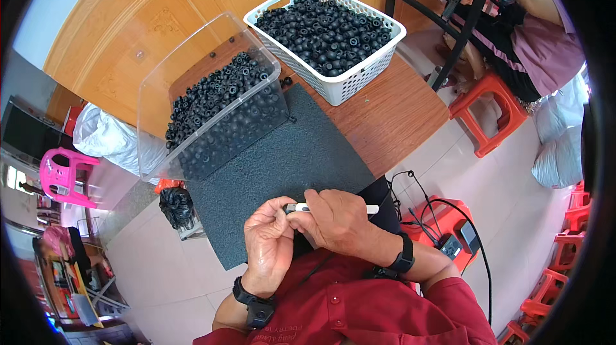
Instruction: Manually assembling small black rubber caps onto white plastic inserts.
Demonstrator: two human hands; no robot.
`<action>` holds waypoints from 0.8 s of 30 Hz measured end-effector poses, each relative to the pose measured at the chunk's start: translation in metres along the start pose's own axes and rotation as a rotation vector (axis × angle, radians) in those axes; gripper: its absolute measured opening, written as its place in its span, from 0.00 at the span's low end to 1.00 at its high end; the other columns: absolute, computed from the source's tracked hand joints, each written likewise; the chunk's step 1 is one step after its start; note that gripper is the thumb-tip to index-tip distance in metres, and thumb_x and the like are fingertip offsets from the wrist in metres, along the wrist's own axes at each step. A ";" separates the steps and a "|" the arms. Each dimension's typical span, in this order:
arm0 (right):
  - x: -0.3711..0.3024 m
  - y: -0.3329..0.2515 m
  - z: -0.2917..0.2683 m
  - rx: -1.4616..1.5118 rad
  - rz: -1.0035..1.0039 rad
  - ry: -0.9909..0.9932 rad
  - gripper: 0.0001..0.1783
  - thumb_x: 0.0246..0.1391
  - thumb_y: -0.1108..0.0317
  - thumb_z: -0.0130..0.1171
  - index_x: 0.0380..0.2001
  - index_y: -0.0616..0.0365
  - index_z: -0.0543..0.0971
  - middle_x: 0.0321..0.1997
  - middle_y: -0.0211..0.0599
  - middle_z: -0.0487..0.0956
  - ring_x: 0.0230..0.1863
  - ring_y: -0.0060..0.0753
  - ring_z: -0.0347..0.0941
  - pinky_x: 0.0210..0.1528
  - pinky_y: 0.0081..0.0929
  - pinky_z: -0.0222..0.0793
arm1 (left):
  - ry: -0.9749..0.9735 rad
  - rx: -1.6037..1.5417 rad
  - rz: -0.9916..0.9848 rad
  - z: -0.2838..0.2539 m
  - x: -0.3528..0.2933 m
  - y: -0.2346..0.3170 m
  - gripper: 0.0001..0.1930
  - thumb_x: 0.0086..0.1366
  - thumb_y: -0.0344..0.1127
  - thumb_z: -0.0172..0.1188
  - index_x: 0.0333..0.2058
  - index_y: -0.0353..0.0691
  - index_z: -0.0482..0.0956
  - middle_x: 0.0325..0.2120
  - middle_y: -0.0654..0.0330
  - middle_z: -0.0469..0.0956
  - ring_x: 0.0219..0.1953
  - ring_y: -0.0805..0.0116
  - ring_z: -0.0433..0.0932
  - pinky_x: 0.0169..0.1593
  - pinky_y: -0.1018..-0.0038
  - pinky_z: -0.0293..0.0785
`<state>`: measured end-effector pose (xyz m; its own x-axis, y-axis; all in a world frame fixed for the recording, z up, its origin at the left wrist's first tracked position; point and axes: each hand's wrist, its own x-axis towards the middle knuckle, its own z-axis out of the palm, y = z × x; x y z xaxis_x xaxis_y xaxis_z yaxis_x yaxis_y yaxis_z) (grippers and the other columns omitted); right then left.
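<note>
My right hand [340, 220] is closed round a slim white pen-like tool [372, 209], whose rear end sticks out to the right of the fist. The tool's dark front end points left and meets the fingertips of my left hand [268, 245]. Thumb and forefinger of that left hand are pinched together; whatever lies between them is too small and covered to make out. Both hands are close together over the near edge of a dark grey mat [289, 146]. Beyond them, a clear plastic bin [215, 168] leans tilted, holding many small black ring-shaped parts [221, 101].
A white perforated basket [346, 91], heaped with similar black parts, stands on the brown wooden table [398, 120]. A red stool [436, 216] at my right carries cables and a black adapter [449, 245]. Another person [545, 43] sits at the far right; a pink chair [61, 175] is left.
</note>
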<state>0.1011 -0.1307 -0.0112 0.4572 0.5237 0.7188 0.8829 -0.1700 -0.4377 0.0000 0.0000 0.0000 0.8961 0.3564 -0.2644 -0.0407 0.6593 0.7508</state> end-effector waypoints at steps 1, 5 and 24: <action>-0.001 0.000 -0.001 -0.008 -0.003 -0.032 0.21 0.55 0.57 0.67 0.36 0.69 0.77 0.18 0.35 0.68 0.17 0.33 0.68 0.17 0.29 0.63 | 0.025 -0.009 -0.006 0.001 0.000 0.000 0.13 0.67 0.34 0.61 0.44 0.29 0.76 0.37 0.57 0.79 0.39 0.67 0.78 0.50 0.70 0.74; -0.004 0.001 -0.002 0.056 0.002 -0.061 0.18 0.56 0.58 0.65 0.34 0.65 0.77 0.19 0.34 0.68 0.18 0.32 0.69 0.19 0.31 0.64 | 0.063 -0.036 -0.049 0.005 -0.003 0.000 0.14 0.66 0.34 0.63 0.44 0.29 0.76 0.37 0.57 0.79 0.40 0.66 0.78 0.51 0.70 0.75; 0.001 -0.010 -0.008 0.797 0.668 -0.059 0.13 0.60 0.63 0.65 0.33 0.63 0.78 0.24 0.35 0.78 0.25 0.21 0.74 0.28 0.24 0.69 | -0.045 0.007 0.024 0.005 0.006 -0.002 0.12 0.67 0.32 0.61 0.45 0.30 0.78 0.35 0.55 0.81 0.36 0.65 0.79 0.44 0.70 0.76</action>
<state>0.0938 -0.1354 -0.0018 0.8016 0.5698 0.1810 0.1154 0.1495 -0.9820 0.0079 -0.0024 0.0001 0.9140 0.3417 -0.2189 -0.0594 0.6462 0.7609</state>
